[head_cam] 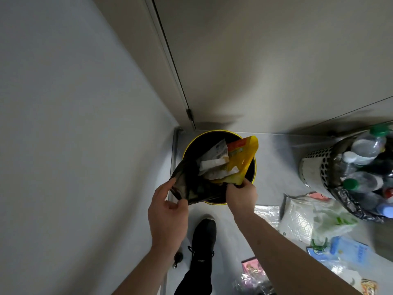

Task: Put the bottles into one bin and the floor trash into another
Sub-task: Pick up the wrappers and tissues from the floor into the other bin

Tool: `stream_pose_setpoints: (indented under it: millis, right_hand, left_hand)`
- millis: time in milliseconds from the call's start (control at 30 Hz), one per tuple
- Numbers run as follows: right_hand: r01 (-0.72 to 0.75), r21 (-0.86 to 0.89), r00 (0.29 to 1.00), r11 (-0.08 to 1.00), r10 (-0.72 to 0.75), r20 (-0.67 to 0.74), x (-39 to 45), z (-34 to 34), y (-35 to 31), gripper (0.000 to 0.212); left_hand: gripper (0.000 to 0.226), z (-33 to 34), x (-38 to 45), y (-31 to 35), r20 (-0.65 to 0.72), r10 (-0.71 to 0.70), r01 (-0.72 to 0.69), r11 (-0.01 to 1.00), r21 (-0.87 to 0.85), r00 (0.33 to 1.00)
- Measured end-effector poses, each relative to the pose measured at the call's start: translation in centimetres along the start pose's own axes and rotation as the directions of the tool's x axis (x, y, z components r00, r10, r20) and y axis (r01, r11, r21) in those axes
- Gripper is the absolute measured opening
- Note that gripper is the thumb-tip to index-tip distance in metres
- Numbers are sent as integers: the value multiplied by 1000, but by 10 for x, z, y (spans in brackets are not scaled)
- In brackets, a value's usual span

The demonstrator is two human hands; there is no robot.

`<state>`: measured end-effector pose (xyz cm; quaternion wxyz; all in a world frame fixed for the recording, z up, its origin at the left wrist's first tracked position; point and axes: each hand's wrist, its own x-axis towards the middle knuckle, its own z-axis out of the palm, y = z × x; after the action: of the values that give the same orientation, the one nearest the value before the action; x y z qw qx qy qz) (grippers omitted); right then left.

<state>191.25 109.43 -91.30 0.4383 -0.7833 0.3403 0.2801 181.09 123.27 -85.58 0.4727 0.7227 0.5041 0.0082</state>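
A round black bin with a yellow rim (221, 133) stands in the corner, holding crumpled paper (214, 160) and a yellow wrapper (244, 156). My left hand (168, 213) grips the dark bin liner (187, 188) at the bin's near left edge. My right hand (241, 195) pinches the lower end of the yellow wrapper over the bin's near rim. A perforated white bin (314, 165) at the right is full of plastic bottles (368, 145).
Loose floor trash lies to the right: a white bubble mailer (295, 220), a clear plastic bag (331, 220), a blue packet (348, 254), a pink wrapper (253, 266). My black shoe (203, 241) stands below the bin. A wall runs along the left, a door behind.
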Motion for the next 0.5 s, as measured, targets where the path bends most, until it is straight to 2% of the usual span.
stream_pose_setpoints:
  millis: [133, 233, 300, 367, 433, 500]
  right_hand:
    - [176, -6, 984, 984, -176, -13, -11, -48, -1, 39]
    - [248, -58, 969, 967, -249, -11, -13, -80, 6, 44]
    - [245, -142, 969, 959, -246, 13, -12, -92, 16, 44]
    - [196, -236, 980, 952, -195, 26, -7, -97, 27, 42]
    - [157, -277, 988, 948, -148, 51, 0, -101, 36, 39]
    - [178, -290, 984, 940, -161, 83, 7, -102, 40, 39]
  left_hand:
    - [7, -2, -10, -4, -32, -73, 77, 986, 148, 997]
    - [40, 3, -8, -18, 66, -41, 19, 953, 302, 997]
    - [48, 11, 0, -23, 195, -172, 75, 903, 423, 966]
    - [43, 18, 11, -18, 316, -337, 98, 805, 585, 887]
    - [41, 23, 24, -4, 367, -365, -55, 642, 765, 856]
    - [39, 32, 42, 14, 379, -228, -202, 552, 809, 897]
